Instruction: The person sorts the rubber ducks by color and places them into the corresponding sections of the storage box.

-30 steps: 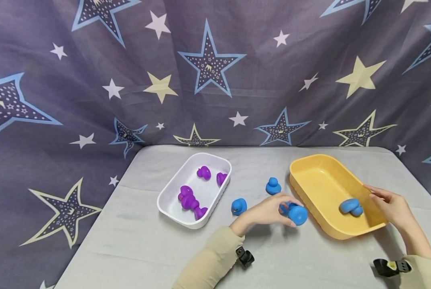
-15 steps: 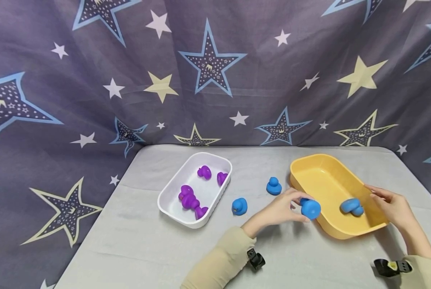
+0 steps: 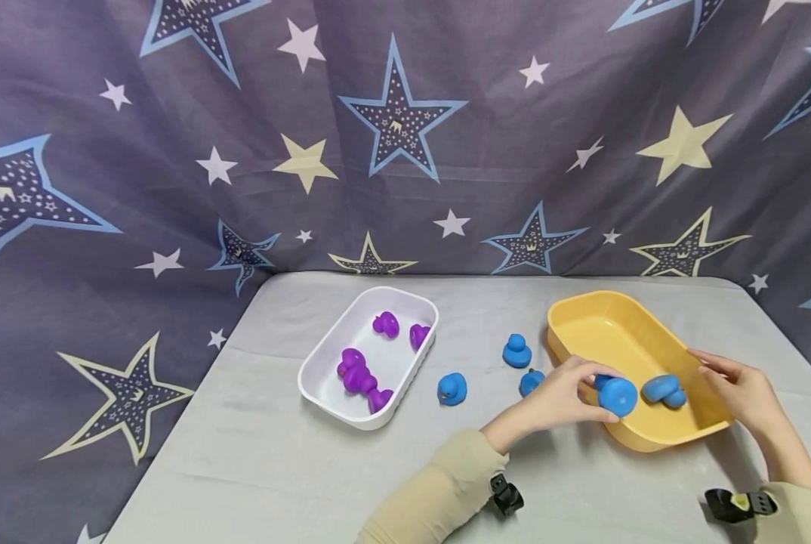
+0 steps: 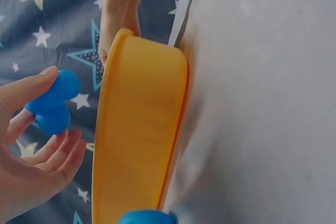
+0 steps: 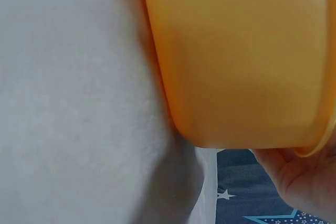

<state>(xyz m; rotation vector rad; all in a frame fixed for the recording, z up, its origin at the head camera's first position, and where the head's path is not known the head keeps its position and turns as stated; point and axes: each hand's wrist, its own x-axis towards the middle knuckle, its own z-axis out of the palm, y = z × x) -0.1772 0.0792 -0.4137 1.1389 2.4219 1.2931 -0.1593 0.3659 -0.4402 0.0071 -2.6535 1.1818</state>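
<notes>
Pale cloth-covered worktop (image 3: pixel 256 453): left hand (image 3: pixel 570 393) pinches a smooth blue duck (image 3: pixel 618 397) above an oblong yellow plastic tray (image 3: pixel 602 344)'s left rim; right hand (image 3: pixel 743 389) grips opposite.

You are at a curtained tabletop set-up; the pictures do not tell whether it stands in a home or a lab. A dark purple-grey fabric curtain printed with blue, cream and white stars (image 3: pixel 487 166) rises behind and beside your pale grey, cloth-covered surface (image 3: pixel 256 468). Small black wrist-worn cameras (image 3: pixel 507 496) at your beige cloth sleeves (image 3: pixel 439 491) mark it as a recording spot.
</notes>
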